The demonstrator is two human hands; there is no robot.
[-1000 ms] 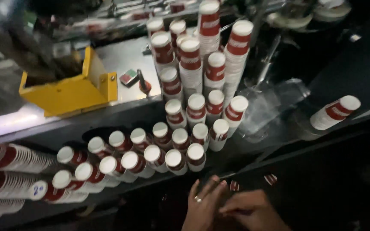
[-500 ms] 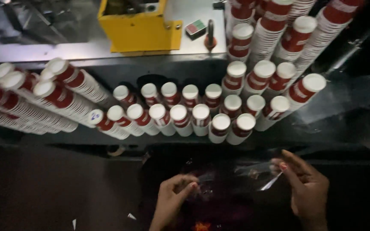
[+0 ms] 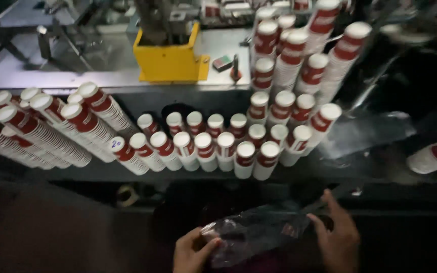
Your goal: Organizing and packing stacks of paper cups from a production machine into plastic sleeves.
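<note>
Both hands are low in frame, holding a clear plastic bag (image 3: pixel 259 232) stretched between them. The left hand (image 3: pixel 192 253) pinches the bag's left end, thumb and fingers closed on the crumpled film. The right hand (image 3: pixel 336 237) grips the right end with fingers partly spread; the exact pinch is hard to see in the dim light. The hands are apart and the bag spans the gap. The bag looks empty, but it is blurred and dark.

Above the hands, stacks of red-and-white paper cups (image 3: pixel 213 144) lie on their sides in rows, white bottoms toward the camera, on a dark ledge. More long cup stacks (image 3: pixel 41 131) fan out at left, touching one another. Taller stacks (image 3: pixel 299 65) lean at upper right. One single stack (image 3: pixel 436 154) lies alone at far right, well apart from the rest. A sheet of clear plastic film (image 3: pixel 365 134) lies just beside the right end of the rows.

Behind the cups is a grey metal table (image 3: pixel 61 76) with a yellow machine guard (image 3: pixel 170 60) on it. A small red-green box (image 3: pixel 222 62) sits just right of the guard. A roll of tape (image 3: pixel 126 194) is below the ledge, left of the hands.
</note>
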